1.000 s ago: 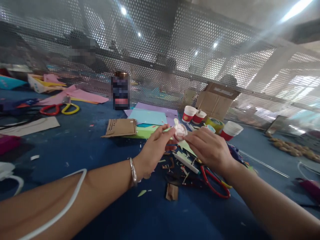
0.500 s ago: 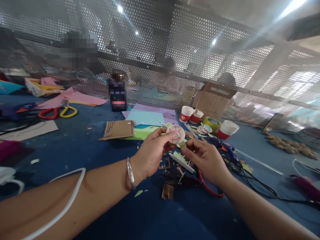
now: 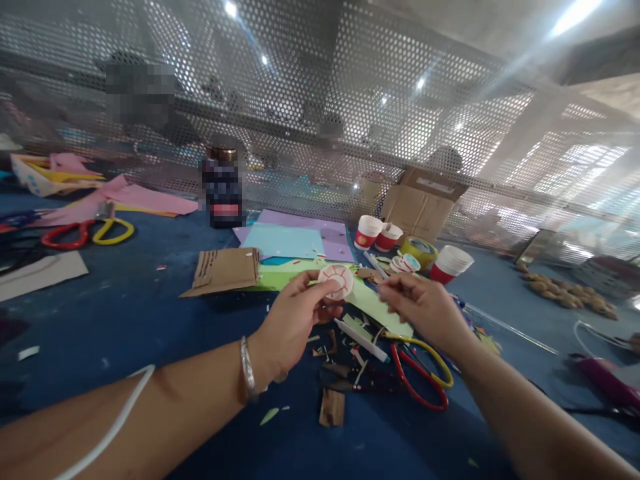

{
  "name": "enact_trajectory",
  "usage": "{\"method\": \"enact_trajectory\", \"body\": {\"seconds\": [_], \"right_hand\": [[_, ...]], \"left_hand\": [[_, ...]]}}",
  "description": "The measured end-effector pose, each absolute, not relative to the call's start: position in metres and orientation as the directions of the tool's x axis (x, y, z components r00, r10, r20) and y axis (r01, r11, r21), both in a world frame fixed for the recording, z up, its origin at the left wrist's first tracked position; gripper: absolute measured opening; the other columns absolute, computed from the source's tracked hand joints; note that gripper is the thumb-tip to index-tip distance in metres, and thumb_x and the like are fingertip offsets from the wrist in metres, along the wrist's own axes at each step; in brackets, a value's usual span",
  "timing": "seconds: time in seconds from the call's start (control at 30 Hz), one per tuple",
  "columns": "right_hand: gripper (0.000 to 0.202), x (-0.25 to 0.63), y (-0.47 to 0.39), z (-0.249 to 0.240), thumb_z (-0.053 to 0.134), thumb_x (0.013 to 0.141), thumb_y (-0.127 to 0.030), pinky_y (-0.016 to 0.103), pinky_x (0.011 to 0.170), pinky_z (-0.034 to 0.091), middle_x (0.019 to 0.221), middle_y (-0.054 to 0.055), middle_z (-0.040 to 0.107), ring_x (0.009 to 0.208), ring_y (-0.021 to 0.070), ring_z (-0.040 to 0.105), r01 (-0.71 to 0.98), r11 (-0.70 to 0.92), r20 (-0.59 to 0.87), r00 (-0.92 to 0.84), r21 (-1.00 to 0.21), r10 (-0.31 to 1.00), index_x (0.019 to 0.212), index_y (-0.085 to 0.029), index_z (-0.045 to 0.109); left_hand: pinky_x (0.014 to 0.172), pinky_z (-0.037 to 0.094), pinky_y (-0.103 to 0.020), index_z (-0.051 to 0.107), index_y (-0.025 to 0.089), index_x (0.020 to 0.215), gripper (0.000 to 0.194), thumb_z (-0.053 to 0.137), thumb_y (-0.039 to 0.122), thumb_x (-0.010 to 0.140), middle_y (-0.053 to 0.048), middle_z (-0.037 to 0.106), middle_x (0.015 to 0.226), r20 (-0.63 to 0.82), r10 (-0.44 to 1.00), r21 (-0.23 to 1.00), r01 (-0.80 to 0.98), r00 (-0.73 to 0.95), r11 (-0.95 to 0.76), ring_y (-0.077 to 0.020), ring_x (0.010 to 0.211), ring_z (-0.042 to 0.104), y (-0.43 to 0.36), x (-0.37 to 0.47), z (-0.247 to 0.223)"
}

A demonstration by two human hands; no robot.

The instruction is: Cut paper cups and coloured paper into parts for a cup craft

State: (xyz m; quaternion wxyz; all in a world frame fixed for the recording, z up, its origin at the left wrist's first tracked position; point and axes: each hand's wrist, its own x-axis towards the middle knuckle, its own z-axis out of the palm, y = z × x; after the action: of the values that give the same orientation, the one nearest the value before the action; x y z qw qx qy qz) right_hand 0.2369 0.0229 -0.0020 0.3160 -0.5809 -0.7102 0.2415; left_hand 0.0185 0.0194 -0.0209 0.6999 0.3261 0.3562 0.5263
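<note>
A small white paper disc with red lines drawn on it is pinched between the thumb and fingers of my left hand. Off to its right, my right hand has thumb and fingertips pressed together; whether anything is between them I cannot make out. Under and beside that hand lies a light green paper sheet. Below are a white marker with a teal tip and scissors with red and yellow handles. Small paper scraps and a brown cardboard piece lie near them.
Torn cardboard and coloured sheets lie behind my hands. Paper cups, yellow tape and a cardboard box stand at the back right. More scissors lie left. A perforated metal screen rises behind.
My right hand has moved away from the disc to the right, uncovering the scissors handles and more of the green sheet. The disc stays in my left hand. The view has shifted slightly.
</note>
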Motion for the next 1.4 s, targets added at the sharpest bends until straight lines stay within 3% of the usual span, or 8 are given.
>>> {"method": "enact_trajectory", "body": {"seconds": [0.07,0.1,0.23,0.37,0.73,0.97,1.23,1.4], "right_hand": [[0.031,0.265,0.047,0.002,0.054,0.089,-0.048,0.028,0.063,0.052,0.077,0.002,0.071,0.067,0.0169,0.065,0.876,0.173,0.339,-0.011,-0.451,0.941,0.092,-0.022,0.07],[0.029,0.28,0.059,0.003,0.056,0.087,-0.046,0.031,0.066,0.051,0.079,0.003,0.072,0.069,0.0185,0.065,0.907,0.128,0.37,0.032,-0.401,0.928,0.092,-0.021,0.07],[0.021,0.331,0.099,-0.002,0.061,0.078,-0.039,0.035,0.069,0.048,0.079,0.006,0.071,0.072,0.0231,0.065,0.961,0.034,0.396,0.081,-0.276,0.915,0.078,-0.02,0.07],[0.021,0.348,0.117,-0.018,0.062,0.077,-0.041,0.033,0.067,0.047,0.077,0.005,0.071,0.072,0.023,0.065,0.979,0.05,0.347,0.022,-0.199,0.938,0.074,-0.022,0.071],[0.021,0.326,0.085,0.004,0.057,0.085,-0.038,0.033,0.071,0.049,0.084,0.006,0.07,0.081,0.0233,0.065,0.969,0.199,0.384,-0.13,-0.147,0.914,0.081,-0.022,0.07],[0.015,0.282,0.017,-0.003,0.053,0.097,-0.028,0.04,0.084,0.05,0.095,0.007,0.07,0.092,0.0229,0.062,0.79,0.591,0.328,-0.521,-0.164,0.788,0.094,-0.022,0.067],[0.011,0.277,0.01,-0.009,0.056,0.097,-0.026,0.042,0.085,0.051,0.096,0.007,0.07,0.094,0.0233,0.064,0.795,0.574,0.347,-0.491,-0.196,0.799,0.095,-0.021,0.066],[0.01,0.272,0.007,-0.013,0.057,0.097,-0.027,0.045,0.092,0.049,0.096,0.006,0.07,0.097,0.0238,0.064,0.784,0.576,0.299,-0.507,-0.229,0.809,0.094,-0.022,0.065]], "left_hand": [[0.068,0.055,-0.029,0.062,0.016,0.092,0.026,0.077,0.029,0.076,-0.005,0.067,0.09,-0.165,0.969,0.834,-0.499,0.182,0.236,-0.0139,0.075,0.063,0.021,0.017,-0.024],[0.069,0.055,-0.028,0.062,0.016,0.094,0.026,0.076,0.029,0.077,-0.005,0.067,0.091,-0.166,0.969,0.838,-0.492,0.183,0.236,-0.0138,0.075,0.062,0.022,0.017,-0.026],[0.069,0.054,-0.026,0.063,0.015,0.098,0.023,0.072,0.026,0.079,-0.006,0.067,0.096,-0.149,0.971,0.865,-0.452,0.186,0.22,-0.013,0.077,0.061,0.019,0.019,-0.031],[0.069,0.054,-0.026,0.063,0.016,0.1,0.025,0.071,0.025,0.078,-0.006,0.068,0.097,-0.136,0.98,0.9,-0.395,0.144,0.183,-0.0153,0.082,0.062,0.017,0.021,-0.027],[0.075,0.053,-0.028,0.06,0.018,0.106,0.029,0.069,0.026,0.08,-0.005,0.071,0.101,-0.165,0.982,0.924,-0.335,0.089,0.186,-0.0118,0.072,0.066,0.021,0.021,-0.029],[0.083,0.056,-0.03,0.059,0.017,0.106,0.028,0.068,0.029,0.083,-0.007,0.067,0.107,-0.098,0.989,0.924,-0.359,0.115,0.133,-0.0158,0.092,0.063,0.018,0.023,-0.033],[0.085,0.055,-0.031,0.057,0.016,0.111,0.035,0.069,0.027,0.08,-0.008,0.069,0.107,-0.134,0.979,0.93,-0.322,0.152,0.177,-0.0164,0.089,0.064,0.016,0.023,-0.03],[0.073,0.056,-0.03,0.054,0.016,0.122,0.041,0.062,0.03,0.084,-0.009,0.069,0.104,-0.141,0.972,0.974,-0.15,0.186,0.17,-0.0179,0.084,0.066,0.019,0.021,-0.035]]}}
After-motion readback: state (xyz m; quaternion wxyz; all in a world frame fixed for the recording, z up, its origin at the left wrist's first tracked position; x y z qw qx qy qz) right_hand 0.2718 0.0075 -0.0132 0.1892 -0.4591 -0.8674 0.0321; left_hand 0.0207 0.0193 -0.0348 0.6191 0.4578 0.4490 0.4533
